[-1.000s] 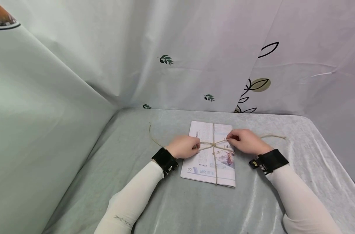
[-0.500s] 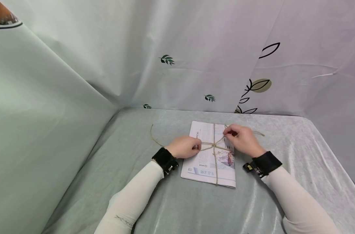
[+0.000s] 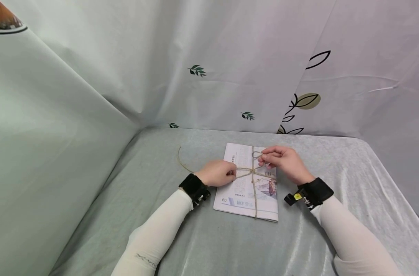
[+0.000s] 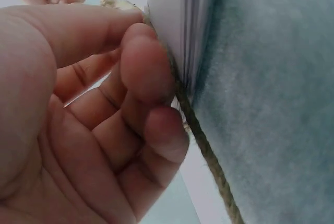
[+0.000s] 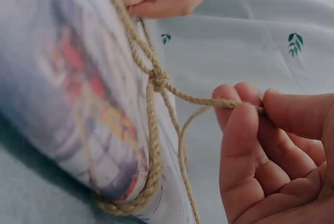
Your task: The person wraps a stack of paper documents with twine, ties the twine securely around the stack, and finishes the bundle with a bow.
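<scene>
A folded newspaper bundle (image 3: 242,193) lies on the table, bound crosswise with twine (image 3: 255,199) that is knotted near its middle. My left hand (image 3: 217,172) is at the bundle's left side and pinches one twine end (image 4: 201,135) between thumb and fingers; its tail runs out to the left. Over the upper right of the bundle, my right hand (image 3: 285,163) pinches the other twine end, which forms a small loop (image 3: 256,154) beside the fingers. In the right wrist view the twine knot (image 5: 158,79) sits against the paper, with a strand stretched to my right fingertips (image 5: 242,117).
Grey cloth (image 3: 181,237) covers the table. A pale curtain (image 3: 230,65) with leaf prints rises behind it, and another drape (image 3: 50,153) hangs along the left. Black bands with small cameras (image 3: 314,191) circle both wrists.
My right hand has moved slightly left and up over the bundle, drawing its twine tail in from the right and bending it into a loop. My left hand has stayed in place.
</scene>
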Available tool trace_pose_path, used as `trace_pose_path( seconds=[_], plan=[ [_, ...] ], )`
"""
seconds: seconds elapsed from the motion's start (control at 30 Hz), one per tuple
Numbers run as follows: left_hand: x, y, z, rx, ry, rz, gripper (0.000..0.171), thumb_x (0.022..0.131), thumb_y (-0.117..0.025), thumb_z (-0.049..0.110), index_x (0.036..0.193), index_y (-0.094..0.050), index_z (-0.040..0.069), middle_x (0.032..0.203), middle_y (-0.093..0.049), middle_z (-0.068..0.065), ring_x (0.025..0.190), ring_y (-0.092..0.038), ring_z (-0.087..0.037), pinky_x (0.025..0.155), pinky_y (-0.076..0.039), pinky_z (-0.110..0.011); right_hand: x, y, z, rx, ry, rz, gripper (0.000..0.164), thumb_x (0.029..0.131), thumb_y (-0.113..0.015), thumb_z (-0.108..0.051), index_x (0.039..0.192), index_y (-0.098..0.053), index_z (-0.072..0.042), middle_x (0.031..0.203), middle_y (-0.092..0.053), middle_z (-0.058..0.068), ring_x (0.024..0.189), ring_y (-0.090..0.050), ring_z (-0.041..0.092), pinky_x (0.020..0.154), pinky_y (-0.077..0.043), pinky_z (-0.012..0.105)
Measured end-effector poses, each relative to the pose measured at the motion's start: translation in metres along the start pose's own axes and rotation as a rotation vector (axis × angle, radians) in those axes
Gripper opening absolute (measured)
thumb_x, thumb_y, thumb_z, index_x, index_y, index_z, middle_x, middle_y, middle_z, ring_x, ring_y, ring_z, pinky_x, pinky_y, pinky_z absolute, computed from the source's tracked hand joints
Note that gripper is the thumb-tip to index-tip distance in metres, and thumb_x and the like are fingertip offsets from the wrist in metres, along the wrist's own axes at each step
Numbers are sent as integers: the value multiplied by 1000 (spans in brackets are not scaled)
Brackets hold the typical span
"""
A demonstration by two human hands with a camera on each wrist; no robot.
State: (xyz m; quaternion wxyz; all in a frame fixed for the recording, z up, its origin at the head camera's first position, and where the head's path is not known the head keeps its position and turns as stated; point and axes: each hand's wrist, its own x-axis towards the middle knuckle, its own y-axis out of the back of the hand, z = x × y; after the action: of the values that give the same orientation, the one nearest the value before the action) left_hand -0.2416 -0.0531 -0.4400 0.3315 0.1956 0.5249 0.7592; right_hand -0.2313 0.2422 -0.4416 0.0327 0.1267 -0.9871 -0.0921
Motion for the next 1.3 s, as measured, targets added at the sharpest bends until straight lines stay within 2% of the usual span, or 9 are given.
trace_pose_path(
  seconds=[0.2,0.37,0.53,0.63,0.77,0.83,0.9,1.07,1.3],
  plan=[
    [4,-1,-1,-38,23,117,12,111,-71,27,110,-76,17,86,-67,7,73,-60,-9,67,-47,-28,0,-2,-2,-128,4,-17,30,109,-75,-16,127,-74,8,112,-83,17,97,-79,19,79,-63,33],
    [7,-2,1,-133,14,183,36,111,-73,33,139,-72,11,96,-69,6,74,-60,-9,69,-49,-29,-1,-3,-3,-216,21,-21,22,107,-79,-20,120,-81,-3,114,-83,12,104,-78,23,84,-57,28],
    [8,-3,3,-243,-31,190,47,110,-75,33,152,-67,13,95,-70,8,75,-61,-5,69,-49,-27,-2,-5,-3,-230,48,-60,17,105,-81,-19,117,-83,-8,109,-84,9,98,-76,20,77,-55,30],
    [9,-5,5,-308,-47,181,39,110,-75,33,144,-74,14,91,-71,9,74,-62,-5,68,-50,-27,-2,-7,-2,-230,69,-81,14,104,-82,-18,115,-84,-9,105,-83,8,95,-76,18,76,-56,30],
    [10,-6,5,-341,-61,197,10,108,-77,24,110,-81,15,88,-67,7,77,-61,-8,69,-49,-26,-2,-8,-2,-246,83,-77,12,104,-81,-17,113,-83,-9,103,-82,11,86,-71,19,71,-53,30],
    [10,-4,2,-352,-73,217,10,105,-75,17,96,-78,15,90,-64,4,81,-58,-11,72,-47,-26,-2,-7,-2,-272,96,-61,12,104,-82,-17,113,-83,-9,102,-81,11,80,-66,19,67,-50,29],
    [8,1,-1,-362,-88,243,11,103,-73,13,92,-74,14,92,-62,2,85,-57,-11,77,-47,-26,-3,-7,0,-297,121,-46,11,104,-82,-16,112,-82,-9,100,-80,11,76,-62,19,64,-48,28],
    [-2,19,-9,-409,-41,256,21,109,-71,22,90,-70,14,86,-64,3,72,-55,-10,69,-44,-26,-3,-9,4,-364,200,-15,5,104,-78,-5,107,-80,-8,100,-78,8,73,-61,17,62,-47,28],
    [-21,50,-16,-358,35,233,27,110,-73,28,87,-69,14,75,-55,5,66,-47,-10,66,-37,-29,-3,-14,7,-532,282,-7,15,106,-71,0,113,-83,-7,108,-78,3,76,-59,15,69,-48,31]
  ],
)
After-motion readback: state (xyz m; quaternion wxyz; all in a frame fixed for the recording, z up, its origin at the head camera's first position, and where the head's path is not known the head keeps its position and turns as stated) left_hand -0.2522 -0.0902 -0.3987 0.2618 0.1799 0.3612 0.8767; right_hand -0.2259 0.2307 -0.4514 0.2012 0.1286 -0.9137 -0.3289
